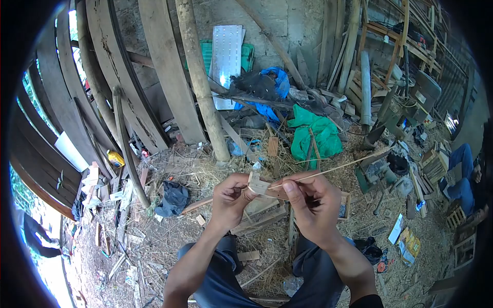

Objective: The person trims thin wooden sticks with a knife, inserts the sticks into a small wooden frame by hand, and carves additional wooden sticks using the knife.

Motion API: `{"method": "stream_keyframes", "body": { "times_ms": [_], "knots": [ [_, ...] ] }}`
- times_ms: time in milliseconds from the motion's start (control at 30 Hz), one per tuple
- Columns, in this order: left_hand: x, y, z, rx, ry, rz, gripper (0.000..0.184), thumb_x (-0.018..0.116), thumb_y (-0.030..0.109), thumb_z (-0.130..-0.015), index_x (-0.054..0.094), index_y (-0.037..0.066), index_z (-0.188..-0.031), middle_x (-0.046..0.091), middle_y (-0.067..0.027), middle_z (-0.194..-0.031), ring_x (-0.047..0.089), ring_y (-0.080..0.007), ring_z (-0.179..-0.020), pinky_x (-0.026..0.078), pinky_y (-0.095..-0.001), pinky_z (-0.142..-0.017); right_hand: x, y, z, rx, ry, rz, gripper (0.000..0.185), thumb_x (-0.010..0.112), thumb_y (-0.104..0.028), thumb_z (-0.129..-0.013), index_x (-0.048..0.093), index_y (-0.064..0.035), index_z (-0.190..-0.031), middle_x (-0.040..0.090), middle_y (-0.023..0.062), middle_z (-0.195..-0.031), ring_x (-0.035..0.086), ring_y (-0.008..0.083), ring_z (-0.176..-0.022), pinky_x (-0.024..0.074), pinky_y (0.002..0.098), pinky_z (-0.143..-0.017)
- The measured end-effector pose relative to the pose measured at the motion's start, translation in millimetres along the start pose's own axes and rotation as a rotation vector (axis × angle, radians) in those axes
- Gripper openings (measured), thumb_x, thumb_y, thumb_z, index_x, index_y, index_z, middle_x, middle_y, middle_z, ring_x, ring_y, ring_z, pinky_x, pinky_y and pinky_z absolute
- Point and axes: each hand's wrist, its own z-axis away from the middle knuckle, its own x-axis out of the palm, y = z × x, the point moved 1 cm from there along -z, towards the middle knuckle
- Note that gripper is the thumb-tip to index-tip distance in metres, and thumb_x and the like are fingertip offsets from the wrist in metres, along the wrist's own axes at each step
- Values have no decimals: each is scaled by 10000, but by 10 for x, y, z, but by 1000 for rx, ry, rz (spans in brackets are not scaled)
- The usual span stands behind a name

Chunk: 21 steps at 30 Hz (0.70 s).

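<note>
Presently, from my remote seat, the head view has both hands busy at mid-air over the wearer's legs [218, 277]; no bench carries the work. Left hand [230, 200]: fingers curled, thumb and forefinger closed on a small wooden piece [258, 186], which sits between the two hands. Right hand [316, 208]: thumb and forefinger pinched on a thin stick [354, 163], its long free length slanting up and rightward. The stick's near end meets or almost meets the right side of the piece; contact cannot be told, nor whether any hole is there. Step in hand, as I judge it: bringing the stick's end to the piece, to fit or to work it. Next move, I would say, calls for a firm left grip, a short pinch close to the tip, and gentle pressure along the stick's own line; a sideways push could bend or snap it. Below, loose boards [264, 218] lie on the straw-strewn ground [167, 238], clear of the hands.
</note>
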Motion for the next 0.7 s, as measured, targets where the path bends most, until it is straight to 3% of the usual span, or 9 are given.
{"method": "stream_keyframes", "body": {
  "times_ms": [567, 700],
  "knots": [
    [43, 87, -50, -136, 82, -28, 267, 711, -34, -779, 596, -27, -1021, 656, -83, -967, 624, -132, -937, 503, -250, -799, -17, -88, -77, -47, -104, 293, 103, 670, -87, -845, 650, 6, -885, 668, 74, -787, 484, 57, -493, 343, 212, -420],
    [60, 72, -37, -126, 117, -228, 241, 736, -14, -759, 621, -12, -971, 668, -65, -900, 637, -113, -873, 512, -245, -775, 18, -100, -107, -26, -121, 312, 95, 660, -96, -855, 654, -6, -886, 662, 73, -799, 512, 71, -524, 348, 214, -428]
  ]
}}
